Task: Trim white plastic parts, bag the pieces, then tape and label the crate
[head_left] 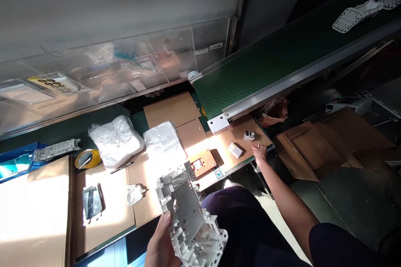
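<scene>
Plastic housing (187, 210) partly hides left hand (160, 244).

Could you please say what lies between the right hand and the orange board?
A small white box lies between the right hand and orange board, in the head view.

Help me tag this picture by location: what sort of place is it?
Most likely a factory assembly station: a green conveyor belt carries pale plastic parts, a clear divided bin bears labels, and the left hand holds a pale plastic housing.
</scene>
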A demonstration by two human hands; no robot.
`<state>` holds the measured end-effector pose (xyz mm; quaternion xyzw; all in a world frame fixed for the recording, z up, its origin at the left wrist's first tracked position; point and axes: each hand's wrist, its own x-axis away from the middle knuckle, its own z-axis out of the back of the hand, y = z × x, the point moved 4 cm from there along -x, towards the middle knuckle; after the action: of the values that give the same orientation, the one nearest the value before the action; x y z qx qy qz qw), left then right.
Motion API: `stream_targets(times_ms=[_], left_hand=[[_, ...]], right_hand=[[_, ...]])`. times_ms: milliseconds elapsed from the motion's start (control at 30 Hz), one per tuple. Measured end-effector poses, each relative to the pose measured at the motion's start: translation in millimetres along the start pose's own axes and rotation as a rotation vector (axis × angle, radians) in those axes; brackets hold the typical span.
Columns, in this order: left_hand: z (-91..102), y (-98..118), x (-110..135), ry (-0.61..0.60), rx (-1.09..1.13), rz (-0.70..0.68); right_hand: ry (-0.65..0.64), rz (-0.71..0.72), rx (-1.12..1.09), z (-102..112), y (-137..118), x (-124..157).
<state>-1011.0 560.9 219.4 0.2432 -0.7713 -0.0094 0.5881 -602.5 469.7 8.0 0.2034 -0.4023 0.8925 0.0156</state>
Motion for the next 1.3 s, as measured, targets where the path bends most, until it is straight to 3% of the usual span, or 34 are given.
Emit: stream_targets(times_ms=[167, 267, 433, 533, 667, 1000, 1133, 1300], left_hand=[[-9.8, 3, 3, -0.065, 0.119, 0.055], [-13.5, 3, 6, -0.140, 0.192, 0.048], [-16.1, 5, 14, -0.296, 0.238, 0.029], [-14.2, 6, 19, -0.351, 0.248, 0.005], [-5.7, 5, 25, -0.334, 0.229, -0.063], [13.5, 2, 26, -0.234, -0.110, -0.446], [16.1, 4, 27, -0.223, -0.238, -0.490], [15.6, 2, 24, -0.274, -0.237, -0.488]], right_hand=[[-0.038, -0.036, -0.070, 11, -18, 10], [-0.133, -0.026, -0.134, 7, -31, 39], [-0.490, 0.029, -0.210, 6, -76, 144], [-0.764, 0.242, -0.131, 22, -121, 212], [-0.959, 0.443, -0.020, 34, -162, 269], [-1.031, 0.432, 0.029, 30, -171, 292], [-1.064, 0.379, 0.044, 35, -174, 290], [-1.044, 0.362, 0.022, 39, -173, 289]])
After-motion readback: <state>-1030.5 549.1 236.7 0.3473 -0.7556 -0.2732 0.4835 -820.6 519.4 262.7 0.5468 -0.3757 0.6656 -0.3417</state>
